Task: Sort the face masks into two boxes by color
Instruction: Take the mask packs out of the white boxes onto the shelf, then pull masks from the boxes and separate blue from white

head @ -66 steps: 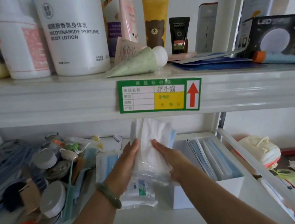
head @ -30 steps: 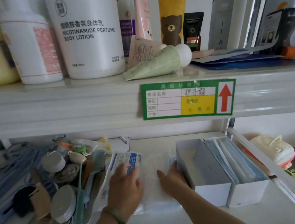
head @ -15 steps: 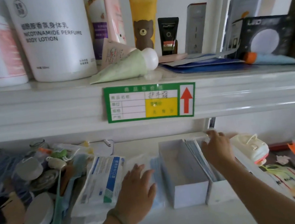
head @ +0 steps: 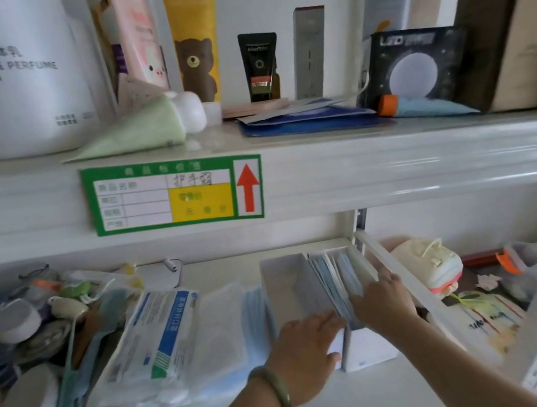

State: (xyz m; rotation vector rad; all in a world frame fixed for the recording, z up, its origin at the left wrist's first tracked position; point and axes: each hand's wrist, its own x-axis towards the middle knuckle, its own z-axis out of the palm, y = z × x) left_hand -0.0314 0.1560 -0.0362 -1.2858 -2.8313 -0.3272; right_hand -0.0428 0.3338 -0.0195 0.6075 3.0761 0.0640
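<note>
While the previous view half a second back had my left hand [head: 307,353] flat on the loose stack of pale blue face masks [head: 243,327], it had since slid rightward and lay with fingers spread across the front of the empty white cardboard box [head: 288,280], gripping nothing that I could see. My right hand [head: 382,301], which had been reaching to the far back corner of the second white cardboard box [head: 370,347], had drawn toward the front and pressed against the upright blue masks [head: 335,283] packed inside it; the fingers were curled among them, but I could not tell whether they pinched one. The two boxes stood touching, side by side on the lower white metal shelf [head: 208,274], the left one holding no masks. The loose stack lay just left of the empty box, partly under a clear plastic wrapper [head: 221,320], and beside that rested the sealed white-and-blue mask packet [head: 161,335], where it had been before. I wore a green jade bangle [head: 282,398] on the left wrist. Further left sat a clutter of round white lidded jars [head: 14,320]. Above, the green-bordered price label with a red arrow [head: 174,192] was stuck to the upper shelf's edge, with a large white body lotion bottle [head: 11,77] standing over it.
</note>
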